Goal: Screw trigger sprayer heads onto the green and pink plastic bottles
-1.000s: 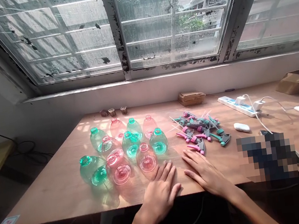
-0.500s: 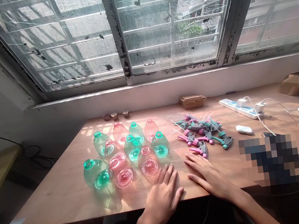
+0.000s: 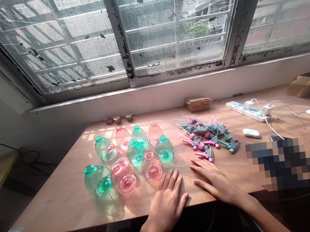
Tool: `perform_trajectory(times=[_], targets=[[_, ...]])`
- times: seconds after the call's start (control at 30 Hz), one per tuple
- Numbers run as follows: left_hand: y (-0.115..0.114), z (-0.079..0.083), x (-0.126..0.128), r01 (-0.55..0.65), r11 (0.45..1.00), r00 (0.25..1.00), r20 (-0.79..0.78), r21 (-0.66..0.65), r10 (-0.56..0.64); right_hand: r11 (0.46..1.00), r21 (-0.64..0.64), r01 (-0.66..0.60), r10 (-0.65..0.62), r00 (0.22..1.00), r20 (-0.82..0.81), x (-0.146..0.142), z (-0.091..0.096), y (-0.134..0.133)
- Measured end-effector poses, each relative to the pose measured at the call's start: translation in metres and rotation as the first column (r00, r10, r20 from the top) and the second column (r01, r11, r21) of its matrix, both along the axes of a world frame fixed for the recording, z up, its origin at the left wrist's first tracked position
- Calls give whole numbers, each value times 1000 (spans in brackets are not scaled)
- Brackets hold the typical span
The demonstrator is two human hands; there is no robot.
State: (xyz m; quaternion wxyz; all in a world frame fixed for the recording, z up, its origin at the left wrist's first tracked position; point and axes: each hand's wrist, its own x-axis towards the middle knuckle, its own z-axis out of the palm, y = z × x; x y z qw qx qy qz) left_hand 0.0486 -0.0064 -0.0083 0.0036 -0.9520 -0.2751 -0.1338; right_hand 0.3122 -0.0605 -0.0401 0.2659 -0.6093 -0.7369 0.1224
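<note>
My left hand (image 3: pixel 167 200) lies flat on the wooden table (image 3: pixel 60 197) near its front edge, fingers stretched out, holding nothing. My right hand (image 3: pixel 213 180) lies flat beside it, fingers spread, also empty. Just beyond the left fingertips stands a pink bottle (image 3: pixel 151 166), one of several clear pink and green plastic bottles (image 3: pixel 133 153) grouped on the table. A pile of pink and teal spray-trigger heads (image 3: pixel 207 137) lies just past the right fingertips.
A white power strip (image 3: pixel 247 110) with plugs and cables lies at the back right, a small white case (image 3: pixel 251 132) near it. A cardboard box (image 3: pixel 199 103) and three small pots (image 3: pixel 118 119) sit by the wall. A blurred dark patch (image 3: pixel 281 162) covers the front right.
Both hands stay flat in the same place on the table. Only the view has shifted slightly.
</note>
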Motion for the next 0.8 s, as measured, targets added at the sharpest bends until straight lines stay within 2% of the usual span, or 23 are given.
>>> perform_trajectory(times=[0.47,0.8], targets=[[3,-3,-2,28,1000,1000,3,-15,-28,999,-41,-10,9,1000,-18,0,6,0],[6,-10,-3,39,995,995,93,-94,-30,999,-40,-33,30,995,-92,-1,7,0]])
